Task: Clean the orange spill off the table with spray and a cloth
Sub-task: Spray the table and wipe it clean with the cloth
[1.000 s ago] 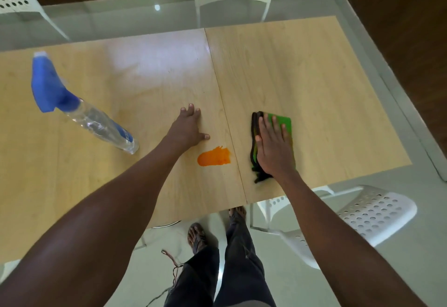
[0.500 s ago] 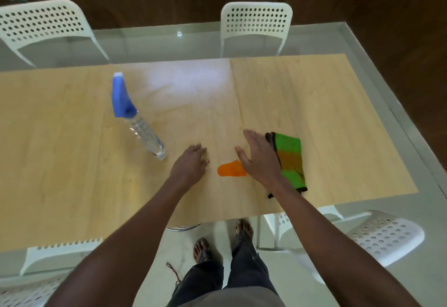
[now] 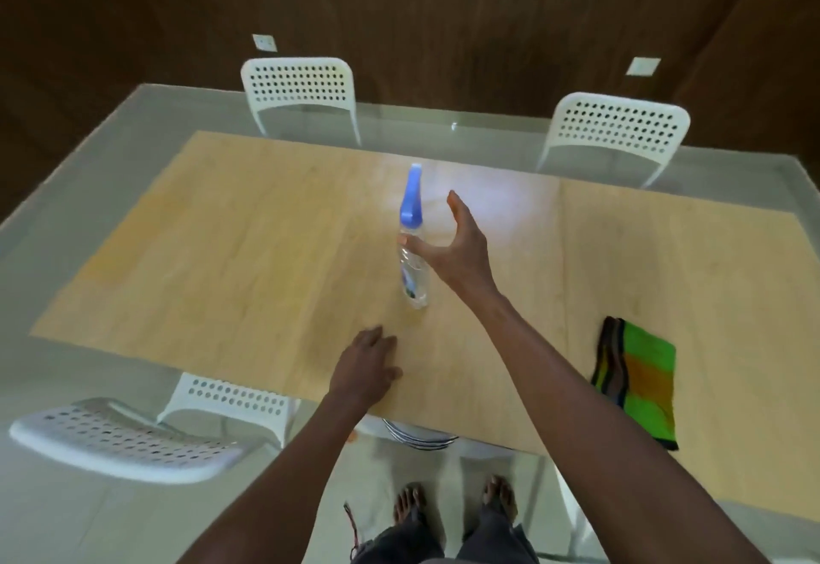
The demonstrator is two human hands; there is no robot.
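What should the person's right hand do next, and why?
Probably close round the spray bottle and lift it. The right hand is spread open beside the upright bottle, not yet gripping, while the cloth lies apart and the left hand rests on the table.

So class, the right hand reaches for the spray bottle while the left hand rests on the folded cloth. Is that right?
Not quite. In the head view the left hand rests on the bare table. The folded cloth lies untouched, apart. The right hand does reach for the spray bottle.

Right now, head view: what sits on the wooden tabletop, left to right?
left hand → spray bottle → right hand reaching for the bottle → cloth
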